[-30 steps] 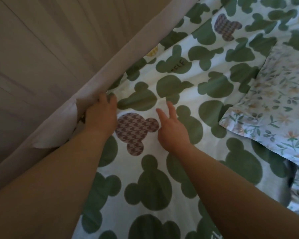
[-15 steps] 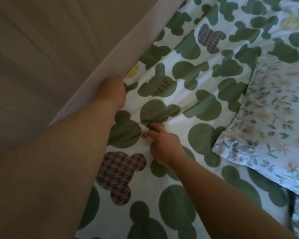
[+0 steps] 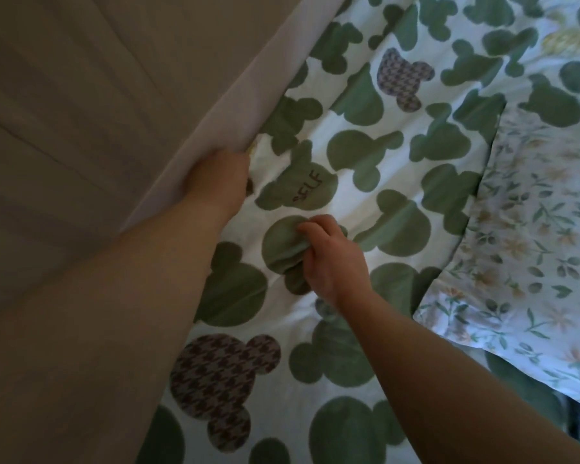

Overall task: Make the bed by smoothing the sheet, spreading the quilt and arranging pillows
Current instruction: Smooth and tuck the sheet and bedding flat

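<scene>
A white sheet (image 3: 365,105) printed with green mouse-head shapes covers the bed. My right hand (image 3: 329,259) pinches a bunched fold of it near the middle. At the bed's left edge, my left hand (image 3: 218,182) presses against the pale grey curtain (image 3: 248,82) where it meets the sheet; its fingers are hidden, tucked down at the edge. A floral pillow (image 3: 529,236) lies flat on the sheet to the right.
The grey curtain runs diagonally along the bed's left side, with a beige ribbed wall or drape (image 3: 64,112) behind it. A dark gap (image 3: 573,423) shows below the pillow at the lower right.
Both hands have moved further up the bed. My right hand went from lying flat on the sheet to pinching a fold of it. My left hand slid up along the curtain edge.
</scene>
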### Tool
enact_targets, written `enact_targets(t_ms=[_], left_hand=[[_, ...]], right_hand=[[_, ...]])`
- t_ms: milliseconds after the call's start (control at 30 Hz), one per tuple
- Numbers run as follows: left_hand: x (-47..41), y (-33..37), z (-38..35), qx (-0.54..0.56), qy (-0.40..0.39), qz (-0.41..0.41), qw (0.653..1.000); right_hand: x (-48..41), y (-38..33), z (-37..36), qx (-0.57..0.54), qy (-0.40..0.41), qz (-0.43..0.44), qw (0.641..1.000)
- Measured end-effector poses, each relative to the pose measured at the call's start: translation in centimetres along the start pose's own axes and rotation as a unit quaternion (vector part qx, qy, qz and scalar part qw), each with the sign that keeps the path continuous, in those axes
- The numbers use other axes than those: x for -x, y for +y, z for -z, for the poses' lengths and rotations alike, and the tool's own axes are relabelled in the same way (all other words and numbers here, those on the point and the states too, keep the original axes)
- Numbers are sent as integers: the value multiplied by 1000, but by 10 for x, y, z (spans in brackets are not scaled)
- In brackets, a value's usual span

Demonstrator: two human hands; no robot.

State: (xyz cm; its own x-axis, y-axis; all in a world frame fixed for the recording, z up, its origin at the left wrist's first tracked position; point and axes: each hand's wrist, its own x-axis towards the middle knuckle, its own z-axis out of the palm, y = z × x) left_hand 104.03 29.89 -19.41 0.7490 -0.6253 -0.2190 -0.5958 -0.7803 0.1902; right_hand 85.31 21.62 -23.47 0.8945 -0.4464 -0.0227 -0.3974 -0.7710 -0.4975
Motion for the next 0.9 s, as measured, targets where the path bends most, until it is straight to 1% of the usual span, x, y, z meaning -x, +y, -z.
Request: enact_targets(t_ms=[33, 100, 167, 200, 267, 300, 333, 367, 400, 433, 467, 533, 567, 633, 667, 733, 767, 833, 900], left_hand=[[-6, -5, 4, -51, 9, 1, 999], [-19, -12, 10, -162, 1, -5, 987], [-24, -7, 6, -220, -30, 2, 975], [-25, -2, 0, -229, -42, 12, 972], [-20, 11, -17, -237, -29, 20, 971], [-19, 16, -27, -229, 1, 5, 973], [-15, 22, -34, -214, 43, -26, 976], [-13, 29, -41, -190, 79, -64, 976], [-11, 35, -47, -169, 86, -104, 976], [-10, 39, -55, -169, 60, -132, 975], [-12, 40, -64, -179, 25, -135, 974], [-21, 30, -73, -186, -9, -77, 979], [-26, 23, -76, -185, -9, -49, 982], [-35, 16, -79, -177, 3, -25, 984], [-39, 16, -78, -173, 19, -21, 985], [-50, 25, -77, -182, 76, -12, 980], [-60, 32, -75, -193, 105, -1, 976], [-78, 46, -68, -205, 129, 29, 970], [-103, 57, -60, -181, 162, 24, 970]], right_hand=[[-3, 2, 1, 2, 9, -1, 1000], [-13, 10, 3, 16, 28, -13, 999], [-27, 23, 4, 53, 50, -44, 996], [-34, 31, 4, 79, 27, -72, 994], [-43, 46, 1, 113, -79, -124, 983], [-46, 52, -3, 115, -124, -135, 976], [-47, 55, -7, 116, -147, -133, 973], [-47, 58, -11, 120, -152, -122, 974], [-48, 60, -13, 124, -147, -108, 975], [-49, 64, -14, 124, -142, -95, 978], [-54, 70, -13, 124, -136, -85, 979], [-67, 83, -7, 137, -122, -83, 980], [-78, 90, -4, 144, -114, -95, 978], [-103, 102, 3, 149, -115, -134, 973], [-116, 105, 6, 150, -121, -149, 970], [-135, 109, 5, 156, -121, -154, 968], [-141, 112, 3, 162, -110, -148, 969], [-141, 114, -2, 186, -73, -129, 971], [-138, 115, -6, 202, -38, -115, 972]])
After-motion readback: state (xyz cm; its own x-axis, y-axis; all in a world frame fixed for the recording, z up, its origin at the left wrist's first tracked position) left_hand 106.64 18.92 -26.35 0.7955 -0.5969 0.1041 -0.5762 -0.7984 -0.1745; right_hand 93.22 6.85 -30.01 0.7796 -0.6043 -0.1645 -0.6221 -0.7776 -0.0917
